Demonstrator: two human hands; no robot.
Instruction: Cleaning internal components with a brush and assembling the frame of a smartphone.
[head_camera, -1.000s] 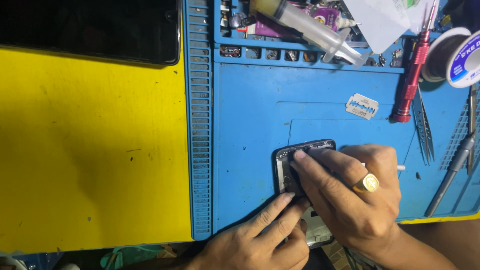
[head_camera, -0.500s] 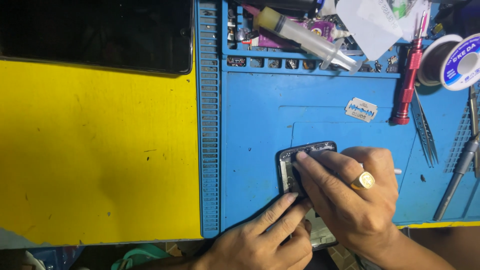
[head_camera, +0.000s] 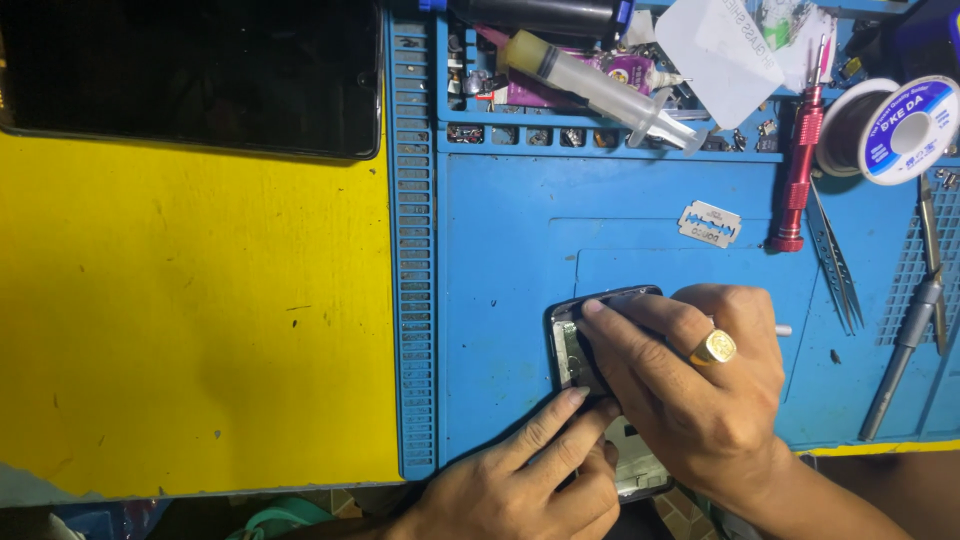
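Head view, left to right. Upper left of frame: dark tablet (head_camera: 190, 75) w/ black screen, lying on the yellow table (head_camera: 190, 320). Right of that, blue repair mat (head_camera: 500, 250) covers centre and right of frame, ribbed strip down its left edge.

Lower centre: left hand (head_camera: 520, 480) comes up from bottom edge, index and middle fingertips pressed on the lower left edge of the opened phone (head_camera: 580, 350), not wrapped around it. Phone lies flat on the mat, centre-low, bottom end reaching the table's near edge; metal inner frame shows.

Just right: right hand (head_camera: 700, 390), gold ring (head_camera: 715, 347) on one finger, lies over most of the phone, fingers flat and pressing down on it, index tip near the top left corner. No closed grip; both hands pin the phone to the mat.

Top centre: syringe (head_camera: 600, 88) in the mat's tray. Right of centre: razor blade (head_camera: 709, 223), red screwdriver (head_camera: 800, 160), tweezers (head_camera: 835, 265). Upper right: solder spool (head_camera: 895, 125).
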